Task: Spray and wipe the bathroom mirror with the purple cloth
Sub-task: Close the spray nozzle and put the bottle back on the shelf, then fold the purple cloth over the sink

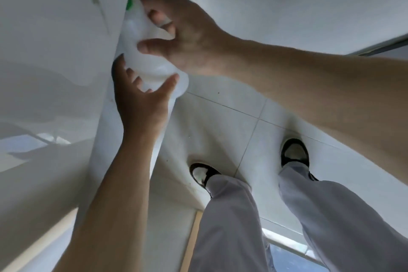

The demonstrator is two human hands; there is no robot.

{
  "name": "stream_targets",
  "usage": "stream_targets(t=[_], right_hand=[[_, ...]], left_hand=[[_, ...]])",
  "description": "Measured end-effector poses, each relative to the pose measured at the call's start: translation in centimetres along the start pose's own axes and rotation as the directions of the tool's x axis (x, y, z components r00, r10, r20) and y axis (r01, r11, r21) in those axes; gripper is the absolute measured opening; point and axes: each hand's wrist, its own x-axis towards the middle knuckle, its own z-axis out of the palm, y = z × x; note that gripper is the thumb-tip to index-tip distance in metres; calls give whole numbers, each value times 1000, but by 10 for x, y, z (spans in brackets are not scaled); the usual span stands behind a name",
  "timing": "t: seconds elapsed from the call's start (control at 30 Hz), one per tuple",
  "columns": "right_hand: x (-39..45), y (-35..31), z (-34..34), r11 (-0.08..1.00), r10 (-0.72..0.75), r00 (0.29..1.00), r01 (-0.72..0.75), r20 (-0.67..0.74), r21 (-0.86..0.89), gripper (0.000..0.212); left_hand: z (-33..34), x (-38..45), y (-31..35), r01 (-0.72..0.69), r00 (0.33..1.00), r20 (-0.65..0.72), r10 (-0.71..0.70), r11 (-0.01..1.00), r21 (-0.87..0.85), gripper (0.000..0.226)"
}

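At far left, a glossy white surface (50, 55) fills the frame; whether it is the mirror cannot be determined, as no clear reflection is legible. Next to its vertical edge, the left hand (141, 99) reaches upward with thumb and fingers spread and lightly bent, cupping the lower end of a translucent white bottle (141, 51) without a firm clamp. The bottle stands against the edge of the white surface, and a green part (129, 3) shows at its upper end; a spray head cannot be confirmed. Immediately right, the right hand (176, 35) grasps the upper body of the bottle, fingers curled over it and thumb pressed against its side. Further right and below, the tiled floor (231, 117) and the person's two shoes (203, 173) are visible. The purple cloth is not in view, so its location cannot be stated. Assessment of progress: the task appears to be at an early stage, with the bottle being taken in hand; no spray mist, wet streaks or wiping are visible. Remaining steps, as judged: spraying the mirror, obtaining the cloth, wiping.
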Motion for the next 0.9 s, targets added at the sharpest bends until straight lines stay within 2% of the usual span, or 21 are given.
stream_targets(t=[0.1,0.23,0.3,0.43,0.5,0.6,0.63,0.77,0.9], right_hand=[[18,-2,20,993,-85,996,86,17,-76,60],[25,0,31,936,-145,972,196,186,-294,62],[26,2,32,928,-51,969,135,240,-348,68],[4,9,27,939,154,955,-61,254,-340,87],[-24,17,16,903,276,926,-158,257,-400,78],[-84,12,-10,862,368,880,-200,301,-466,34],[-108,4,-20,859,380,871,-207,312,-468,29],[-188,-53,-65,864,409,846,-237,343,-445,21],[-226,-130,-98,882,331,914,-213,233,-420,16]], left_hand=[[-1,9,0,15,997,-77,-17,1000,-16,70],[-3,16,-15,151,988,-41,-148,984,96,71],[-4,14,-29,148,989,-18,-147,973,179,68],[-2,-17,-57,165,983,26,-180,945,282,72],[-6,-39,-65,190,977,45,-210,943,273,65],[-16,-74,-60,221,953,149,-263,943,249,47],[-20,-88,-54,216,940,209,-269,945,244,42],[-48,-137,-6,149,903,359,-238,955,257,31],[-101,-181,76,87,878,441,-185,969,232,29]])
